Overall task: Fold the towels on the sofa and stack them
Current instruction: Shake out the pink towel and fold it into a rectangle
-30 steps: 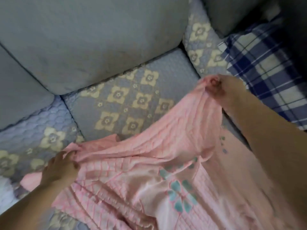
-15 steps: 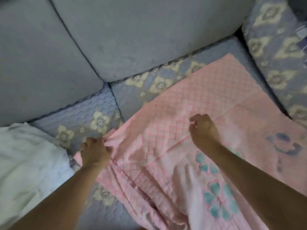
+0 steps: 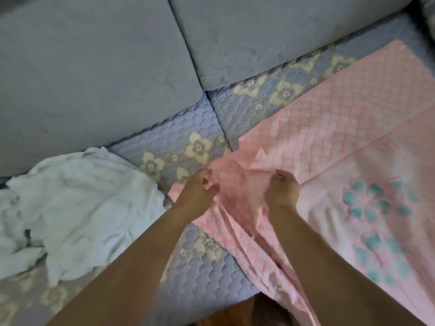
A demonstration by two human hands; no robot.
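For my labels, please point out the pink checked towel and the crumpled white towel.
Pink checked towel (image 3: 353, 118): head view, flat checked part.
Crumpled white towel (image 3: 77, 208): head view, middle folds.

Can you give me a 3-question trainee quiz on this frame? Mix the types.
1. True or false: both hands grip the pink towel.
2. Multiple choice: where is the white towel relative to the pink one? A) on top of it B) to its left, on the sofa C) behind the back cushion
3. Fill in: the printed flowers on the pink towel are ____ in colour.

Key
1. True. The left hand and right hand pinch its bunched left end.
2. B
3. Teal
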